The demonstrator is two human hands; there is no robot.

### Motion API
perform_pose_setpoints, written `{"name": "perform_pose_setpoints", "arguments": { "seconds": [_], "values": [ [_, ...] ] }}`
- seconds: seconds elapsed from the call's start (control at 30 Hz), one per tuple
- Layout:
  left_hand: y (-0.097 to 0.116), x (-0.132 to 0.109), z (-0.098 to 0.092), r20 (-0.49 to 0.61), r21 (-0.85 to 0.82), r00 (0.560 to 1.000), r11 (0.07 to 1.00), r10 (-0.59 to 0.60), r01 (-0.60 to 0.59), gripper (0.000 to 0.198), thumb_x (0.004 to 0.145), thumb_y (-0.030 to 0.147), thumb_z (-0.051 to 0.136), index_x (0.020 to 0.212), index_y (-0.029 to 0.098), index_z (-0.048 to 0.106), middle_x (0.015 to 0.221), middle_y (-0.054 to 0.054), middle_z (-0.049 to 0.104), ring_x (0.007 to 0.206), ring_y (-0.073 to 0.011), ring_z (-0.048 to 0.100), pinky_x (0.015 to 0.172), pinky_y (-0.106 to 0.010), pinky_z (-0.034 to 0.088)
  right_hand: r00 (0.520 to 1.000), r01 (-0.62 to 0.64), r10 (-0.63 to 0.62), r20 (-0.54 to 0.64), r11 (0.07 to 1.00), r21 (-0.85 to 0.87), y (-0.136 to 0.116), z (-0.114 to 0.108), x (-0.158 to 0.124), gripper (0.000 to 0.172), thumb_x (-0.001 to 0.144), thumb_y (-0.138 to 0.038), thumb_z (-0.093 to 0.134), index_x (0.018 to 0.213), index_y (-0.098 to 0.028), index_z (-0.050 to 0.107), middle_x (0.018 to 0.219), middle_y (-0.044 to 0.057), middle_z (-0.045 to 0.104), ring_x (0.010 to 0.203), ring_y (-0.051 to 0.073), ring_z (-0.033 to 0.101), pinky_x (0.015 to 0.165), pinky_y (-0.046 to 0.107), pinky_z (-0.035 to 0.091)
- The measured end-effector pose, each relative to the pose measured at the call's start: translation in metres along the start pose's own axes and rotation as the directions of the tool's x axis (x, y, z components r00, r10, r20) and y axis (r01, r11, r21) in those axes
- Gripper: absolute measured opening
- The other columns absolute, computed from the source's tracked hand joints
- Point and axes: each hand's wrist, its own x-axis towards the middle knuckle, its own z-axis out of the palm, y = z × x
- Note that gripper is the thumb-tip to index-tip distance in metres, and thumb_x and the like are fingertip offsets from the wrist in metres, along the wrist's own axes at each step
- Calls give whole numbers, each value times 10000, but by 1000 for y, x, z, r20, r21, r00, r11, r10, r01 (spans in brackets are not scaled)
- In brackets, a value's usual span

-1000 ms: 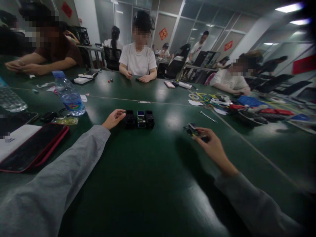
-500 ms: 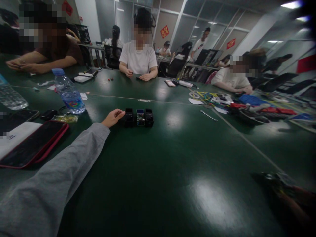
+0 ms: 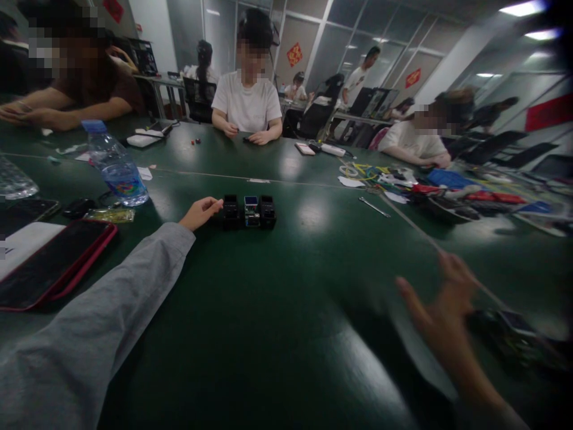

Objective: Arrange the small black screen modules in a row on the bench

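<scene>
My left hand lies on the green table with its fingertips together at the left side of a small black block-shaped device. I cannot make out whether anything sits between those fingertips. Beside that block stand a small circuit board with a screen and a second black block, all in a row. My right hand is above the table at the right, somewhat blurred, thumb and fingers spread with nothing in them. Just right of it is a dark board-like device with a screen, partly lost in shadow.
A water bottle, a red-cased phone and a yellowish packet lie at the left. A wrench and a heap of cables and cloth are at the right. Several people sit around the table.
My right hand has moved up and inward, away from the dark device at the lower right, and its fingers are now spread. My left hand stays at the black block. The view has shifted slightly.
</scene>
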Motion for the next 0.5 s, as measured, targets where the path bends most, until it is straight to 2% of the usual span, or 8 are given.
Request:
{"name": "perform_pose_setpoints", "arguments": {
  "seconds": [0.07, 0.1, 0.17, 0.23, 0.27, 0.33, 0.43, 0.5],
  "values": [
    [2, -1, -1, 11, 3, 1000, 1000, -19, 19, 453, 799, 625, 566, 747, 180, 626, 674, -11, 580, 621, -134, 522, 610, -277, 424, 979, 133, -154, 135, 980, 151, -48, 46, 12, 666, 934, -593, 400, 1511, -344, 178, 1533, 132, 247, 1394, 362, 257, 1065, 662, 238],
    [3, -1, -1, 14, -2, 999, 1000, -30, 30, 451, 796, 623, 570, 723, 181, 620, 650, -8, 568, 613, -134, 519, 602, -276, 421, 946, 208, -251, 203, 955, 209, -74, 70, 21, 643, 949, -559, 399, 1511, -335, 178, 1547, 112, 228, 1402, 360, 243, 1076, 671, 214],
    [8, -3, -2, 8, -19, 999, 999, -46, 46, 444, 789, 618, 581, 696, 185, 610, 613, -3, 552, 608, -138, 523, 594, -279, 422, 875, 346, -419, 244, 892, 291, -119, 113, 41, 593, 964, -477, 427, 1499, -340, 211, 1559, 53, 230, 1421, 322, 214, 1127, 634, 142],
    [13, -5, -2, -4, -34, 999, 998, -54, 54, 443, 783, 623, 581, 687, 191, 602, 591, -2, 541, 613, -147, 529, 592, -285, 423, 835, 410, -494, 244, 853, 324, -149, 145, 62, 516, 979, -391, 426, 1472, -345, 281, 1549, 12, 263, 1431, 283, 197, 1156, 590, 103],
    [14, -5, -2, -8, -39, 998, 998, -56, 55, 445, 779, 629, 579, 688, 194, 599, 587, -3, 537, 615, -151, 530, 590, -288, 421, 831, 416, -504, 237, 844, 338, -157, 156, 70, 467, 986, -355, 414, 1445, -340, 331, 1534, 6, 296, 1429, 270, 205, 1160, 578, 111],
    [16, -6, -1, -7, -45, 998, 997, -58, 58, 453, 767, 643, 582, 687, 197, 595, 589, -6, 534, 618, -156, 528, 589, -295, 417, 834, 392, -500, 233, 835, 387, -159, 171, 81, 372, 989, -310, 396, 1358, -304, 440, 1481, 25, 379, 1399, 264, 275, 1141, 558, 206],
    [16, -5, -1, 3, -54, 998, 997, -59, 59, 460, 762, 649, 581, 689, 196, 593, 599, -11, 536, 624, -160, 529, 598, -305, 412, 860, 296, -446, 248, 831, 470, -145, 181, 82, 247, 964, -329, 450, 1174, -239, 543, 1327, 86, 497, 1234, 274, 468, 1020, 484, 413],
    [14, -4, -1, 11, -59, 998, 997, -57, 57, 454, 764, 644, 581, 695, 195, 595, 605, -13, 539, 625, -158, 525, 599, -304, 408, 897, 226, -374, 236, 847, 482, -135, 182, 78, 249, 918, -367, 524, 1113, -214, 543, 1238, 114, 507, 1122, 280, 526, 936, 452, 483]
  ]
}}
